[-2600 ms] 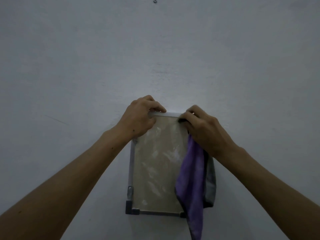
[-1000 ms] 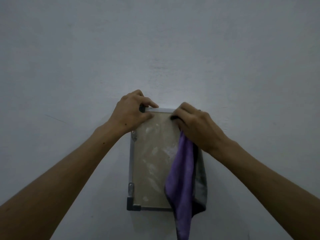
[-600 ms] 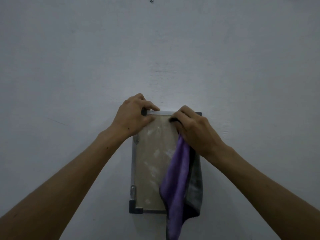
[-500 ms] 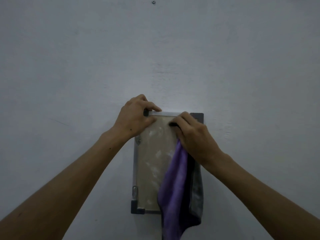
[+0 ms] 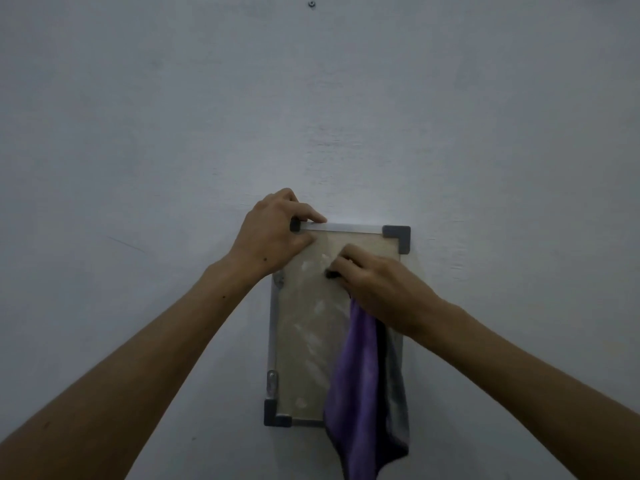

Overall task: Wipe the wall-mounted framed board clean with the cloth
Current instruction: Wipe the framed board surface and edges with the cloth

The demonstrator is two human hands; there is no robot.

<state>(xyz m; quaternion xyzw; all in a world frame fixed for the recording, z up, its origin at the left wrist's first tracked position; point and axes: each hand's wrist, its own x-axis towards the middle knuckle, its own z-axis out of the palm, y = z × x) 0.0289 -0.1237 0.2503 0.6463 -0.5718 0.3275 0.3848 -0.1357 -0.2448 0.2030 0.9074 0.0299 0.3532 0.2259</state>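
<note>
**Cloth pressed to the upper part of the board, left hand steadying the top corner**

The framed board (image 5: 308,327) hangs upright on a pale grey wall (image 5: 173,116), just below and slightly right of the frame's centre. It is taller than wide, with a thin silver frame and dark plastic corner pieces; the upper right and lower left corners show plainly. Its beige surface carries pale whitish smudges scattered down the left and middle.

The left hand (image 5: 273,237) sits at the board's upper left corner. Its fingers curl over the top edge of the frame and the thumb lies across the front surface, so the corner is pinched between them.

The right hand (image 5: 375,282) lies on the upper middle of the board, below the top rail and apart from the left hand. Its fingers are bent and bunched around the top of the cloth (image 5: 363,386), pressing it against the surface. The cloth is purple with a darker grey side; it hangs down from under that hand, covers the lower right part of the board and trails past the bottom edge of the frame toward the bottom of the picture.

Both bare forearms reach in from the lower corners. A small dark screw or nail (image 5: 312,4) sits in the wall at the top centre.
</note>
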